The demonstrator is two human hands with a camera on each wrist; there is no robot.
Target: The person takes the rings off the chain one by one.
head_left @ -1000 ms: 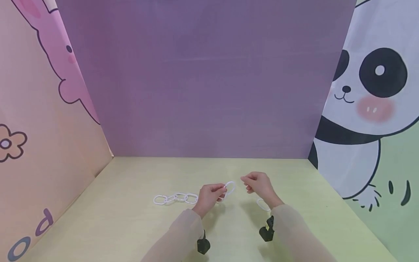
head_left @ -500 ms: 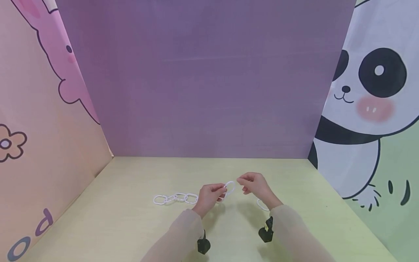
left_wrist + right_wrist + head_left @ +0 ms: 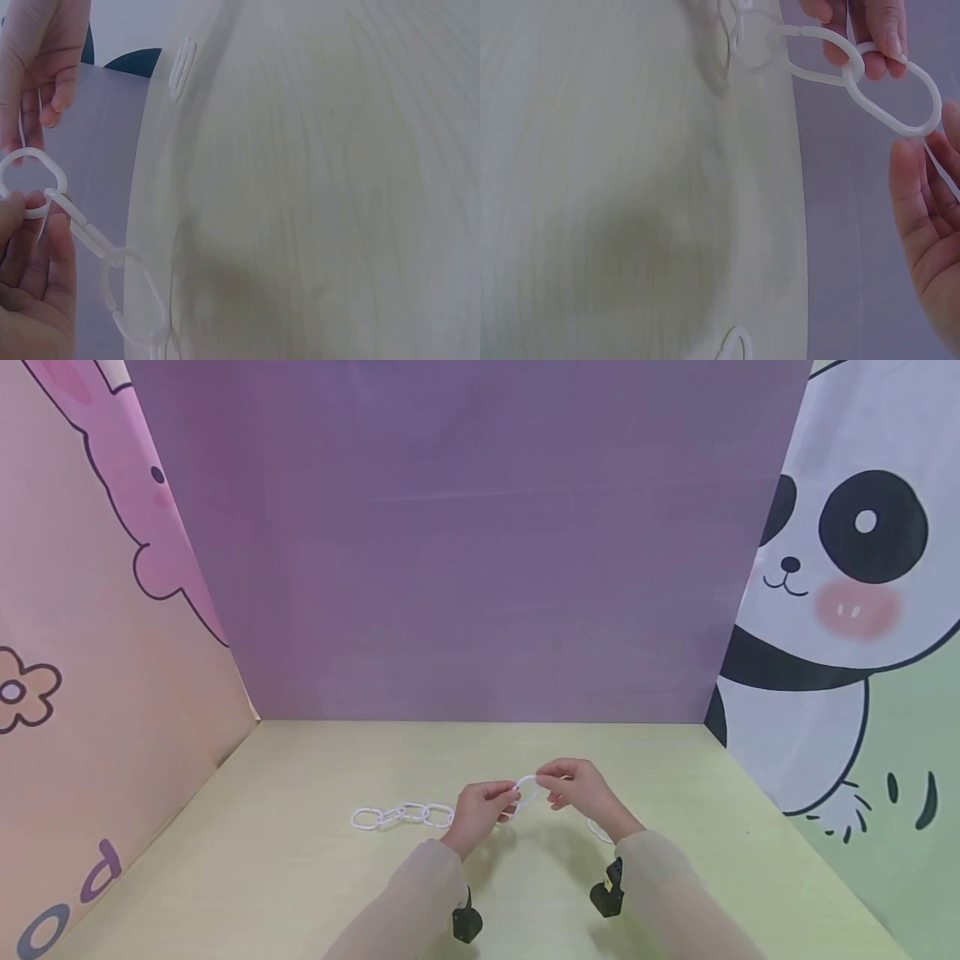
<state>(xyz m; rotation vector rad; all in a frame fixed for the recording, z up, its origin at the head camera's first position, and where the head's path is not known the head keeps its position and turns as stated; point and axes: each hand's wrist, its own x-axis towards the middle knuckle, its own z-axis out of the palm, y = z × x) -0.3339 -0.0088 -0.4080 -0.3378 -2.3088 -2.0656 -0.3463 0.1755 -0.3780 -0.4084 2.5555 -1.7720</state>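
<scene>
My left hand (image 3: 480,814) pinches a white plastic chain link (image 3: 528,789) between thumb and fingers, above the table. Through that link hooks another, and the white chain (image 3: 405,814) runs down leftward onto the tabletop. In the right wrist view the held oval link (image 3: 900,124) points its far end toward my right hand (image 3: 934,217). The right thumb and fingertips stand apart on either side of that end; whether they touch it is hard to see. A loose white link (image 3: 597,832) lies on the table by the right wrist, partly hidden by it.
The pale wooden table (image 3: 315,877) ends at a purple back panel (image 3: 480,552). Printed side panels stand left and right, one with a panda (image 3: 847,568). Black wrist cameras hang below each sleeve.
My right hand has moved left and slightly down, from beside the held link to its right edge. The left hand, the chain on the table and the loose link have stayed in place.
</scene>
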